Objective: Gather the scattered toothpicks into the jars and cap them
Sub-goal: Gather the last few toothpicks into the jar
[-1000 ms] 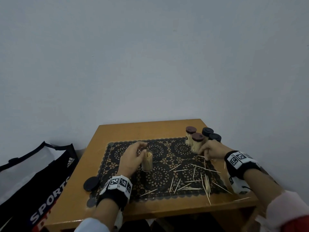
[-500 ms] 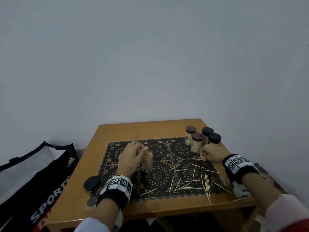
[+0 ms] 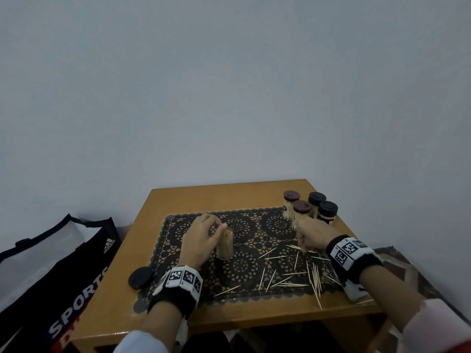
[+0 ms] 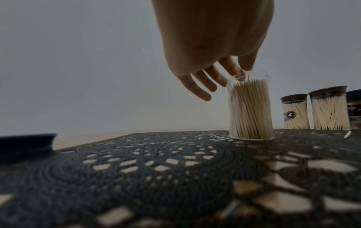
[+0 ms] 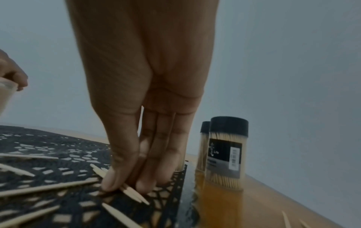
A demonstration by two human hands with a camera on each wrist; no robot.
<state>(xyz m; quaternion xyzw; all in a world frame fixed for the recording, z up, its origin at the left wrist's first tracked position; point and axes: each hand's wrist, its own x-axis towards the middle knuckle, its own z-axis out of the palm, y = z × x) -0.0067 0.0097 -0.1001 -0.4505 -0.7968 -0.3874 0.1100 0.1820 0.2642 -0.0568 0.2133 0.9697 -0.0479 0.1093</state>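
Observation:
An open clear jar (image 3: pixel 224 247) (image 4: pixel 250 108), packed with toothpicks, stands upright on the black lace mat (image 3: pixel 242 273). My left hand (image 3: pixel 204 235) (image 4: pixel 224 74) arches over it, thumb and fingertips at its rim. Scattered toothpicks (image 3: pixel 293 273) lie across the mat's right half and over its front right edge. My right hand (image 3: pixel 305 244) (image 5: pixel 125 186) reaches down to the mat, thumb and fingers pinching a small bundle of toothpicks (image 5: pixel 134 194). A loose black lid (image 3: pixel 140 277) (image 4: pixel 25 145) lies at the mat's left edge.
Several capped jars (image 3: pixel 309 208) (image 5: pixel 227 154) stand clustered at the table's (image 3: pixel 216 197) back right corner, just behind my right hand. A black sports bag (image 3: pixel 51 263) sits on the floor to the left. A grey wall closes the back.
My right hand has drawn back from the capped jars and come down onto toothpicks on the mat. My left hand's fingers settled from above the open jar onto its rim.

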